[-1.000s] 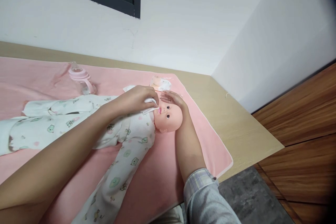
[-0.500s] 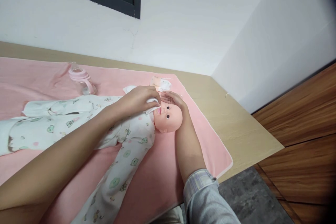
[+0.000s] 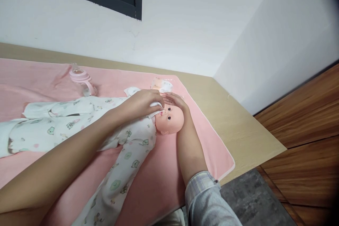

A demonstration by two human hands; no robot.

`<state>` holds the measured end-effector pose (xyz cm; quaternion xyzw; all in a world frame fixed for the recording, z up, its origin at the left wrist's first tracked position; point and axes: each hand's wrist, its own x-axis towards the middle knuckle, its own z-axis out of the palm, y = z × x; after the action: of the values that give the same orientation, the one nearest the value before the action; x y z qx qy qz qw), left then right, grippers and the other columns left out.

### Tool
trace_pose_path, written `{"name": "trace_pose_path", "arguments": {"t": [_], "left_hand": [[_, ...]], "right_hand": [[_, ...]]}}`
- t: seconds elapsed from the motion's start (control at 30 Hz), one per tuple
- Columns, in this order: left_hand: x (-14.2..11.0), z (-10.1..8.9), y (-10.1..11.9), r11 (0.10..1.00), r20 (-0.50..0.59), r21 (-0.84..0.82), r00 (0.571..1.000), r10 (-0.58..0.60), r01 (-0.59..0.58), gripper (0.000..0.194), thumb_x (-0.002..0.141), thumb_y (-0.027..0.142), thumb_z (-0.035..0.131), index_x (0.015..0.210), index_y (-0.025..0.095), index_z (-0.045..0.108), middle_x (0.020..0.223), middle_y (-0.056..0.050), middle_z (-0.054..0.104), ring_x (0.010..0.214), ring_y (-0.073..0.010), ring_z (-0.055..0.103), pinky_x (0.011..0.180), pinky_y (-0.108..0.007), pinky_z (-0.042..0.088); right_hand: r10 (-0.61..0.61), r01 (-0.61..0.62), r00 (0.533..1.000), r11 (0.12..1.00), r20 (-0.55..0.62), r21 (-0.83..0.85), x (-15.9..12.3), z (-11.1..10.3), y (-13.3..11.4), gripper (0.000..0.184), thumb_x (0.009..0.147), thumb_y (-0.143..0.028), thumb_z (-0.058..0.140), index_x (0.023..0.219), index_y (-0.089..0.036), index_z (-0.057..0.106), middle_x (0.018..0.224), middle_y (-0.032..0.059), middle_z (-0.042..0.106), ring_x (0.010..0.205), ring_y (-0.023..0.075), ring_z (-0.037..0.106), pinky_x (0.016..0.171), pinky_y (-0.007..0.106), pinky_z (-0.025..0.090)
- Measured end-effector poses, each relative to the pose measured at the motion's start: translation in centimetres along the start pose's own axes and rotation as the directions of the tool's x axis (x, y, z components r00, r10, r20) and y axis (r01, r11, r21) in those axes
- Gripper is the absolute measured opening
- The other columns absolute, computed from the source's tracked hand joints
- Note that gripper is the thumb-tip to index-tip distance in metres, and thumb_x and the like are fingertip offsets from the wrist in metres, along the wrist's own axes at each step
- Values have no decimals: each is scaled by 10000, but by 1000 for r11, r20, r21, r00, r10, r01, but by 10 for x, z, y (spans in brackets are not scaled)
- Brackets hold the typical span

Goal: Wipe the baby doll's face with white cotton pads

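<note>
A baby doll [image 3: 171, 120] in a white animal-print sleepsuit [image 3: 79, 123] lies on its back on a pink blanket [image 3: 159, 169], head to the right. My left hand [image 3: 143, 103] is closed on a small white cloth [image 3: 155, 110] pressed against the doll's mouth. Around the far side of the doll's head lies my right hand [image 3: 174, 99], fingers cupped on it; its forearm crosses the blanket in front of the head.
A pink-capped baby bottle [image 3: 81, 79] lies on the blanket at the back left. A small wipes packet [image 3: 162, 84] sits behind the doll's head. The wooden table [image 3: 238, 123] ends at the right, with wood floor and a grey mat below. A white wall stands behind.
My left hand has slid the white cloth slightly right, from the doll's chin onto its mouth. The right hand and the doll stay where they were.
</note>
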<state>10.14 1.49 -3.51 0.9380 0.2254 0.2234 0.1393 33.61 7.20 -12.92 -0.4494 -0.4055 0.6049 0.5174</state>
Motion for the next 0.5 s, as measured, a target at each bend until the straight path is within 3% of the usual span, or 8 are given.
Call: {"name": "trace_pose_path", "arguments": {"t": [0.1,0.2,0.33,0.4,0.5], "left_hand": [[0,2,-3,1000,3,18,1000,-7,7,225,882,310,539,895,201,735,980,-38,697,893,-218,643,753,-306,433],[0,0,-6,999,-66,4,997,-46,47,226,901,328,538,936,198,720,996,-40,702,920,-227,646,804,-315,446],[-4,-11,-14,988,-158,-76,977,-143,133,289,883,370,596,1094,189,676,1048,-50,703,964,-236,645,857,-309,461],[-6,-18,-20,978,-197,-123,962,-188,166,350,850,401,639,1124,183,661,1053,-59,695,971,-245,641,847,-310,464],[-9,-26,-28,962,-242,-203,943,-229,181,406,806,428,682,1121,174,649,1010,-65,690,953,-253,643,816,-317,468]], "right_hand": [[-5,5,1000,1000,0,1,2,-1,3,22,912,-166,590,921,-152,605,822,36,707,874,149,680,980,358,538],[-13,13,1000,1000,-3,9,5,-5,6,74,908,-195,604,977,-170,612,918,55,722,919,160,689,982,361,545],[-182,179,983,973,7,145,8,-13,-5,149,941,-271,568,1074,-234,625,1169,37,702,1045,162,678,979,333,556],[-279,264,958,951,74,160,2,-13,-23,145,954,-300,561,1042,-233,655,1226,32,683,1099,175,665,983,332,552],[-314,337,900,941,302,-25,-19,2,-59,178,940,-359,607,952,-210,704,1294,42,651,1167,209,638,1015,365,528]]}}
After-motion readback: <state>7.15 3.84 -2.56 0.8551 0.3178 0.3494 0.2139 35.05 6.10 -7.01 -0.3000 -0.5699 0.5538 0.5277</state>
